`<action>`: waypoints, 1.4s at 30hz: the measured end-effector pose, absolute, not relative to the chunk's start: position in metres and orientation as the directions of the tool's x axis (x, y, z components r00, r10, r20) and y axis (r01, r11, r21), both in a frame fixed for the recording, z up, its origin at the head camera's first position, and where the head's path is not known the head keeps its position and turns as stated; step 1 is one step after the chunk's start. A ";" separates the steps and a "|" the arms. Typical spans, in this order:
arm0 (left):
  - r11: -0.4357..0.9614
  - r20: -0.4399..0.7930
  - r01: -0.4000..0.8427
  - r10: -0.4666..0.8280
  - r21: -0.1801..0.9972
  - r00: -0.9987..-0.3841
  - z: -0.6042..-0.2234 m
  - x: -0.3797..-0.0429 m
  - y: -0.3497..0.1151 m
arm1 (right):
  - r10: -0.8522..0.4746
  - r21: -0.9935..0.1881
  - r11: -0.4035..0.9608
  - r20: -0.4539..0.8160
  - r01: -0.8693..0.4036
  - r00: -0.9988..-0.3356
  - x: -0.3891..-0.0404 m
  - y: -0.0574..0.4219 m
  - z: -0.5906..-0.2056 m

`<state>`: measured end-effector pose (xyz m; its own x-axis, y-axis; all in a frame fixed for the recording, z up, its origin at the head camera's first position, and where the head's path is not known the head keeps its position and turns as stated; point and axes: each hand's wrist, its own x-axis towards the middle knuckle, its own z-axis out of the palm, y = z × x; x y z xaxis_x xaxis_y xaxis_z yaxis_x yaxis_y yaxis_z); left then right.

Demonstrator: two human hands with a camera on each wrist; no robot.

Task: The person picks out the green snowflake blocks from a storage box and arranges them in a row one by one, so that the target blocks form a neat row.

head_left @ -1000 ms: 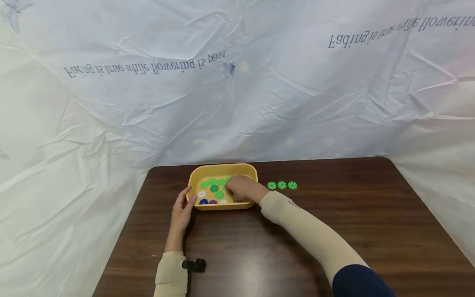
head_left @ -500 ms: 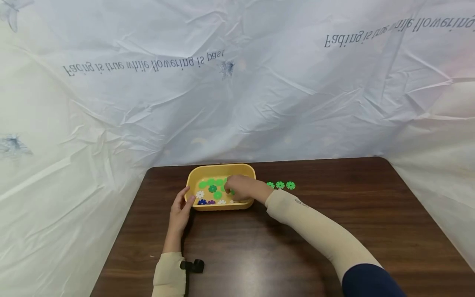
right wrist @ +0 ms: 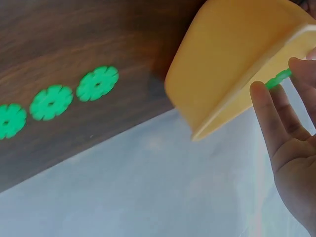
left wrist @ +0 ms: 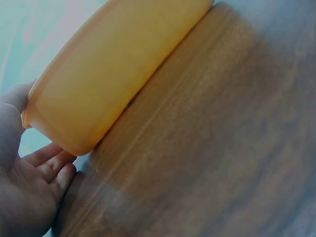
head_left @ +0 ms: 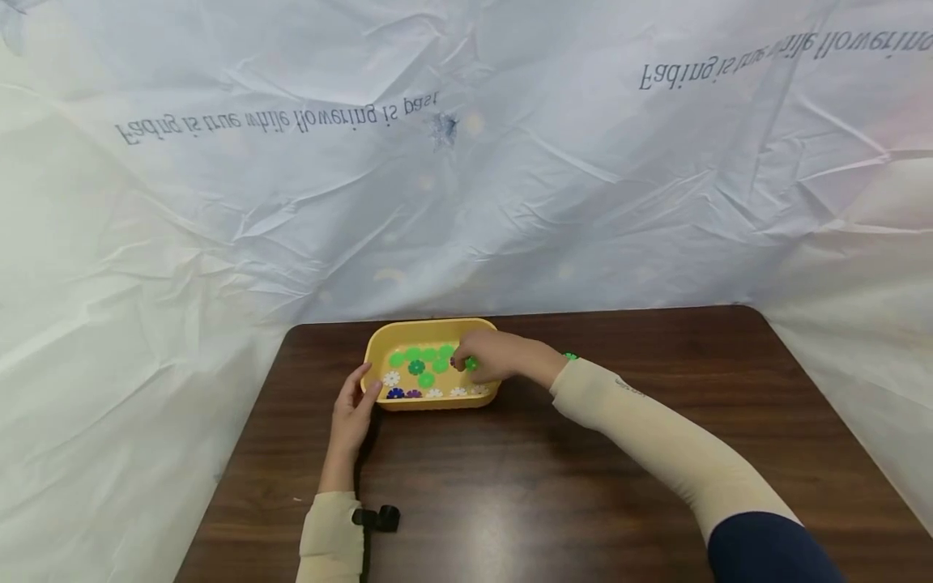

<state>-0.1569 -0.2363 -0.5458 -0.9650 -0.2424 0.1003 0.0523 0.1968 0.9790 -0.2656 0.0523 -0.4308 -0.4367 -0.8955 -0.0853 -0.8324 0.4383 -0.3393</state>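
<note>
My left hand [head_left: 351, 414] grips the near left corner of a yellow plastic basin [head_left: 430, 406], thumb at the rim and fingers along the outside wall in the left wrist view. My right hand [head_left: 499, 356] is over the basin's right side. Between thumb and fingertip it pinches a green flower-shaped plastic disc [right wrist: 279, 79], seen edge-on in the right wrist view. Inside the basin lie several light green discs [head_left: 426, 380], a darker green one [head_left: 416, 368], a dark blue one [head_left: 395, 393], a purple one [head_left: 413, 394] and several white ones [head_left: 391, 378].
Three green notched discs [right wrist: 51, 102] lie in a row on the brown wooden table [head_left: 452, 486], right of the basin; my right forearm mostly hides them in the head view. A white printed sheet [head_left: 466, 202] hangs behind the table and along its sides.
My right hand has risen from the basin's floor and shifted right, now with a green disc in its fingers. My left hand keeps its grip on the basin.
</note>
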 end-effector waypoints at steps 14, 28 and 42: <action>0.189 0.060 0.024 -0.187 0.982 -0.981 -0.525 -0.184 -0.247 | -0.816 -0.397 0.545 -0.047 -0.739 -0.576 -0.295 0.106 -0.423; 0.208 0.065 0.012 -0.250 0.978 -0.966 -0.550 -0.164 -0.240 | -0.777 -0.361 0.608 -0.084 -0.707 -0.624 -0.292 0.167 -0.450; 0.186 0.078 0.026 -0.277 0.982 -0.958 -0.523 -0.119 -0.212 | -0.727 -0.363 0.658 -0.078 -0.660 -0.682 -0.284 0.229 -0.476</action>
<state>-0.1190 -0.2124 -0.5227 -0.9578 -0.2766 0.0776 0.0259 0.1861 0.9822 -0.2844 0.2294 -0.4756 -0.6825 -0.7268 -0.0775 -0.6598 0.6582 -0.3625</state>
